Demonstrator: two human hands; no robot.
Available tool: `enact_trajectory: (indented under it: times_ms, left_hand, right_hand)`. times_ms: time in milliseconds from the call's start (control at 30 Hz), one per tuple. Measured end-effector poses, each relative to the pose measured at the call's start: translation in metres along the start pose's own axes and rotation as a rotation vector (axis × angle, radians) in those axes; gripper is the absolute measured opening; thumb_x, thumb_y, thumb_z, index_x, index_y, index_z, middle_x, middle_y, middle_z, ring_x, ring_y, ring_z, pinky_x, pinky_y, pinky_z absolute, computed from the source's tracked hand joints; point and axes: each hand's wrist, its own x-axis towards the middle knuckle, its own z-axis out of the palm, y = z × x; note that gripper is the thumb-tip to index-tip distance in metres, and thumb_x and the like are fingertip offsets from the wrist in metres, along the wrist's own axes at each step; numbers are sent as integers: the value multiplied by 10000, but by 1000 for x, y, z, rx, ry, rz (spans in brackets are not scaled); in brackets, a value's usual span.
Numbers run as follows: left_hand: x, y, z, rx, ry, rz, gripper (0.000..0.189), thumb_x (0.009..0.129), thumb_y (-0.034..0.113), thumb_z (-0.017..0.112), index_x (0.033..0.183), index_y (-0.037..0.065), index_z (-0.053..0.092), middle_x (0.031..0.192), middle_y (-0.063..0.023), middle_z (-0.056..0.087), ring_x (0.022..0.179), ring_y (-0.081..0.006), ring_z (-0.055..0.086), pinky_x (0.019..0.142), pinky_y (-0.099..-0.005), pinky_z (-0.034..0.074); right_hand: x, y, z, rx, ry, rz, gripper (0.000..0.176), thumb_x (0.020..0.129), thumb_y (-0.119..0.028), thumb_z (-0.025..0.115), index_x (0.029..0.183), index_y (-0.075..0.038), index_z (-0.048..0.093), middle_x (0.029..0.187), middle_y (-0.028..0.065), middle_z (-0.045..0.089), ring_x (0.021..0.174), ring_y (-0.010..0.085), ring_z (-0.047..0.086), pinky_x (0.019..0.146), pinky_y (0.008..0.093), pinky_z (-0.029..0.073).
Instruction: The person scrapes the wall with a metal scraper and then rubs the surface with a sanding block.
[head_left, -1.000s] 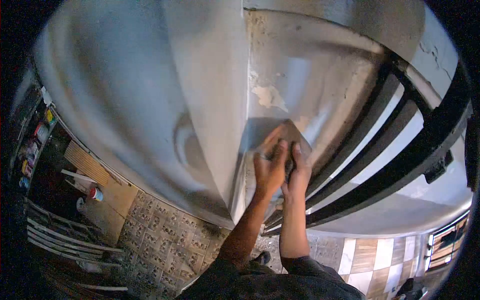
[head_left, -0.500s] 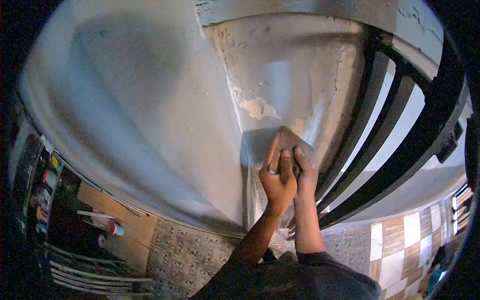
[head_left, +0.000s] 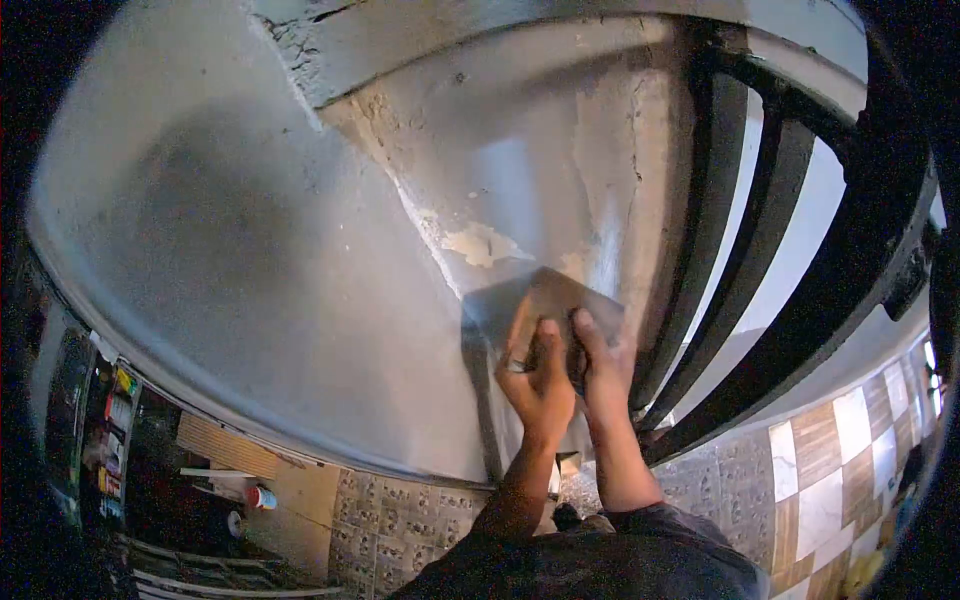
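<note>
A flat brown rectangular block (head_left: 562, 297) is held between both my hands, close against the plastered wall strip. My left hand (head_left: 540, 392) grips its lower left side, thumb pointing up along its face. On the lower right side, my right hand (head_left: 606, 372) holds it with the thumb also raised on the face. The fingers behind the block are hidden. Just above its top corner is a pale peeled patch (head_left: 480, 245) on the wall. A dark shadow falls on the wall left of the block.
A broad grey wall (head_left: 300, 310) meets the strip at a chipped white corner line. Black metal bars (head_left: 700, 220) stand close on the right. Below are patterned floor tiles (head_left: 385, 520), checkered tiles (head_left: 820, 500) and a small white-and-red container (head_left: 262, 498).
The camera view has shifted and tilted, so the wall and bars appear further left. The block has moved slightly rightward relative to the peeled patch, and both hands keep hold of it.
</note>
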Motion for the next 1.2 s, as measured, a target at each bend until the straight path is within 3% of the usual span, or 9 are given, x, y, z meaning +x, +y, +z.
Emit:
enact_trajectory:
  times_ms: [33,200,267,333,367,400,600,1067,1200]
  left_hand:
    - [0,1,0,91,-22,28,433,888,215,573,1218,-52,489,1172,-139,563,1063,-208,526,942,-338,392]
    - [12,21,5,-137,32,-135,371,877,140,553,1195,-47,513,1166,-147,570,1054,-224,537,944,-339,394]
    - [4,2,1,89,-63,66,387,879,146,551,1212,-44,498,1177,-149,564,1064,-240,534,948,-339,394]
    - [7,5,1,117,-143,-9,424,877,159,558,1240,-43,468,1198,-150,550,1079,-246,526,951,-340,393]
    - [13,7,5,23,-39,19,418,884,160,554,1233,-54,473,1192,-163,550,1078,-240,525,941,-333,397]
    - [11,9,6,-64,68,31,412,890,161,550,1226,-66,477,1185,-176,550,1077,-235,524,932,-326,400]
    - [-4,3,3,63,-26,-74,418,879,223,573,1189,-52,520,1194,-157,552,1098,-231,513,971,-339,364]
    - [-13,-1,8,6,51,-48,418,862,190,605,1185,-61,518,1164,-148,568,1076,-209,520,954,-327,381]
    - [5,6,6,-121,126,-91,421,857,171,604,1198,-57,505,1158,-155,563,1052,-217,526,938,-331,395]
  right_hand:
    - [-2,-5,3,121,15,21,324,818,-216,629,1036,19,576,943,75,608,862,173,561,801,296,432]
    - [1,-7,3,-213,80,3,303,823,-186,608,1027,36,581,943,82,614,877,177,566,810,295,431]
    - [-6,-12,2,-200,75,3,302,822,-182,607,1027,37,581,944,84,615,874,174,564,809,291,430]
    - [-7,-16,1,104,45,-3,315,820,-210,616,1017,34,585,932,88,615,854,173,554,802,287,427]
    - [1,-18,-4,-347,37,-147,470,809,-383,636,1031,30,596,925,134,642,851,217,591,798,330,451]
    - [3,-18,1,-347,41,-134,470,809,-383,636,1031,30,596,925,134,642,851,217,591,798,330,451]
    - [-2,1,-9,46,-6,-41,343,841,-212,612,1062,40,542,947,72,604,860,171,553,828,278,418]
    - [-8,-16,-13,4,-52,-10,304,851,-227,600,1013,30,597,951,76,621,882,168,554,821,293,421]
    - [-5,-33,6,-437,43,15,378,837,-308,615,1006,30,593,943,136,631,887,231,566,825,339,431]
